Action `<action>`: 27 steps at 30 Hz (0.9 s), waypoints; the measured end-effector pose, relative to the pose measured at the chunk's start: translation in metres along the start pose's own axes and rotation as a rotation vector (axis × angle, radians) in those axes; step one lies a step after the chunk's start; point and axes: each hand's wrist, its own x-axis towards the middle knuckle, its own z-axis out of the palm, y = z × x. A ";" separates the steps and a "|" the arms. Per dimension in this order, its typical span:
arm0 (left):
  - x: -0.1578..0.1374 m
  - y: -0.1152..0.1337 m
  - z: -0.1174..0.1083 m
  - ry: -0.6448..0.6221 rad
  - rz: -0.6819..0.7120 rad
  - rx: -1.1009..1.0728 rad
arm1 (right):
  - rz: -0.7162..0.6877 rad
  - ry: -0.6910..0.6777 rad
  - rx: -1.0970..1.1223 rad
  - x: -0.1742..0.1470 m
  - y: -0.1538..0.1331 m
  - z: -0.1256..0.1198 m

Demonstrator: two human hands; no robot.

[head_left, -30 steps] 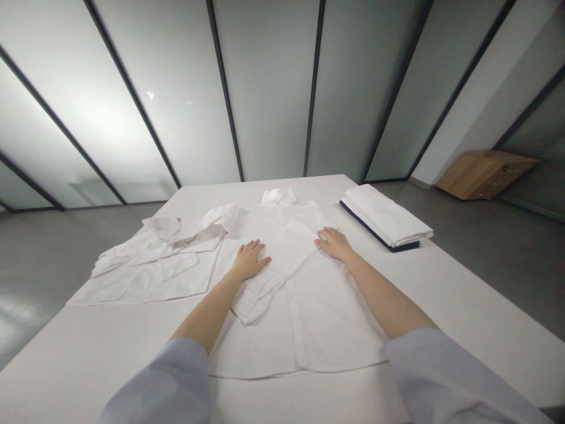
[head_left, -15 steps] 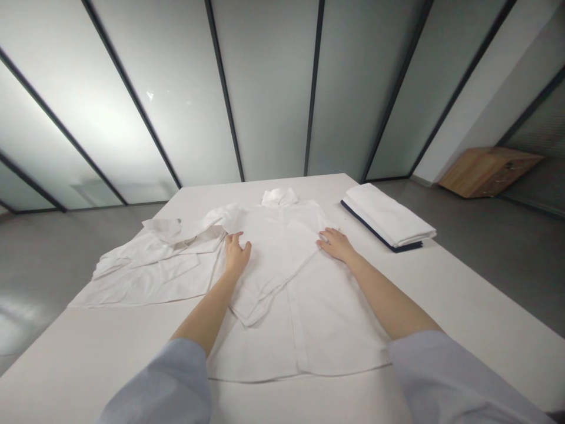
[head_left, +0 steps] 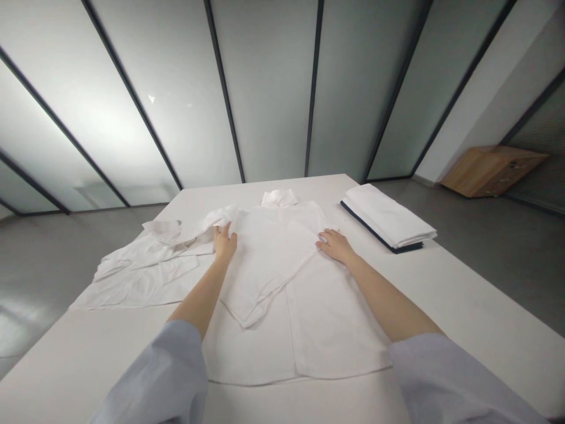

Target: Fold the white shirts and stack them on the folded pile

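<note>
A white shirt (head_left: 265, 259) lies spread flat on the table, its collar (head_left: 279, 198) at the far end. One sleeve (head_left: 265, 294) is folded across its front, with the cuff pointing toward me. My left hand (head_left: 225, 242) is at the shirt's left edge, beside the crumpled cloth, its thumb and fingers apart. On the opposite edge rests my right hand (head_left: 336, 245), fingers spread and touching the fabric near the folded sleeve's upper end. A second white garment (head_left: 150, 271) lies rumpled to the left of the shirt.
A folded stack of white cloth (head_left: 388, 215) with a dark navy piece (head_left: 371, 227) beneath it sits on the right of the white table (head_left: 459, 318). Frosted glass panels (head_left: 273, 88) stand behind. A wooden cabinet (head_left: 481, 171) is on the floor at far right.
My left hand has shifted to the left and slightly away from me, toward the shirt's left edge. The shirt's left side has moved slightly outward. My right hand has barely moved.
</note>
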 end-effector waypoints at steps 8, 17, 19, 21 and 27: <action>0.033 0.028 -0.013 0.088 0.144 0.141 | 0.001 0.011 0.008 -0.001 0.000 0.001; -0.037 0.045 0.026 -0.490 0.592 0.213 | 0.016 0.020 -0.011 -0.003 -0.003 -0.002; -0.039 0.043 0.027 -0.448 0.529 0.180 | 0.015 0.027 -0.024 -0.003 -0.005 -0.005; -0.039 0.042 0.027 -0.424 0.515 0.183 | 0.017 0.020 -0.048 -0.002 -0.007 -0.009; -0.037 0.042 0.028 -0.427 0.489 0.277 | -0.038 -0.006 -0.175 0.026 -0.032 -0.032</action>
